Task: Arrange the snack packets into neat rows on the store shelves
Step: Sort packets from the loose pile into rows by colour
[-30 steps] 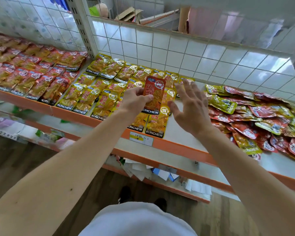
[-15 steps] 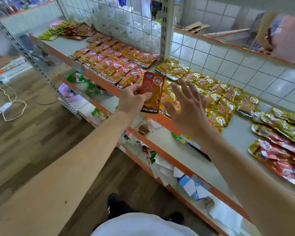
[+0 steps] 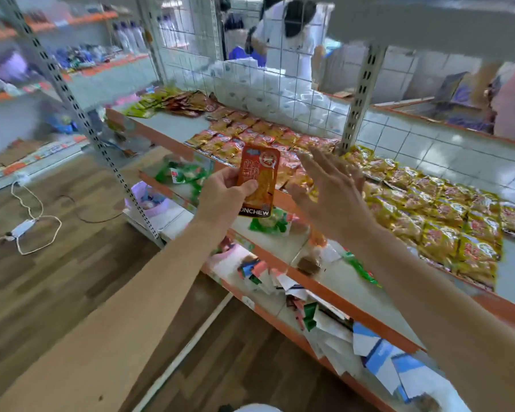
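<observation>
My left hand (image 3: 222, 195) grips a red snack packet (image 3: 257, 179) upright in the air, in front of the top shelf's orange edge. Beside it on the right, my right hand (image 3: 332, 191) hovers with its fingers spread and holds nothing. Behind the packet, red packets (image 3: 244, 136) lie in neat rows on the shelf (image 3: 173, 126). Yellow packets (image 3: 446, 215) lie in rows to the right of the upright post (image 3: 359, 99). A loose heap of mixed packets (image 3: 176, 102) sits at the shelf's far left end.
Lower shelves hold green packets (image 3: 185, 175), a lilac basket (image 3: 147, 197) and scattered paper packs (image 3: 333, 322). A white cable and adapter (image 3: 27, 226) lie on the wooden floor at left. A person in white (image 3: 292, 37) stands behind the wire mesh back.
The view has swung left along the shelf, from the yellow rows and loose heap on the right to the red rows. Both hands keep their pose, the left still holding the red packet.
</observation>
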The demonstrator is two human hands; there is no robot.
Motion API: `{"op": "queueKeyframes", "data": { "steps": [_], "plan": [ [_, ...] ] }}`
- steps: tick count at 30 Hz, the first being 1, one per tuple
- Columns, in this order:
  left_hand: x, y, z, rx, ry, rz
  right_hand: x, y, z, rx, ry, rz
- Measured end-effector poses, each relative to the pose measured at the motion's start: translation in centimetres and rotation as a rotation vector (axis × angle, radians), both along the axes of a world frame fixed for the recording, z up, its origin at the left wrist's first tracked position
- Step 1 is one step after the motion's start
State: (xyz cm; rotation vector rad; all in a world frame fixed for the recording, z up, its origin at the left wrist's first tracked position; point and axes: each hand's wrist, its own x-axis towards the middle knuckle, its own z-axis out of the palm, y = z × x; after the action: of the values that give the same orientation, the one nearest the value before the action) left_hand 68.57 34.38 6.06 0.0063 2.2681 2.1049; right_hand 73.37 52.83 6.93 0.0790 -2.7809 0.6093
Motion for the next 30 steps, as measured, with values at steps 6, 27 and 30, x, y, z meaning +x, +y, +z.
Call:
{"op": "queueKeyframes", "data": {
  "steps": [6,27,30],
  "plan": [
    [-2.5,-7.4,1.2,-0.006,0.055,0.007,-2.1,-8.1,-0.5,-0.069,0.019,-0.003],
    [-16.5,-18.0,-1.2,-0.002,0.015,0.045,-15.2,-18.0,-3.4,-0.124,0.009,-0.026],
    [-20.4,-18.9,-1.5,-0.022,-0.003,0.038,-19.2,-18.9,-3.8,-0.127,-0.010,-0.029]
  ]
}}
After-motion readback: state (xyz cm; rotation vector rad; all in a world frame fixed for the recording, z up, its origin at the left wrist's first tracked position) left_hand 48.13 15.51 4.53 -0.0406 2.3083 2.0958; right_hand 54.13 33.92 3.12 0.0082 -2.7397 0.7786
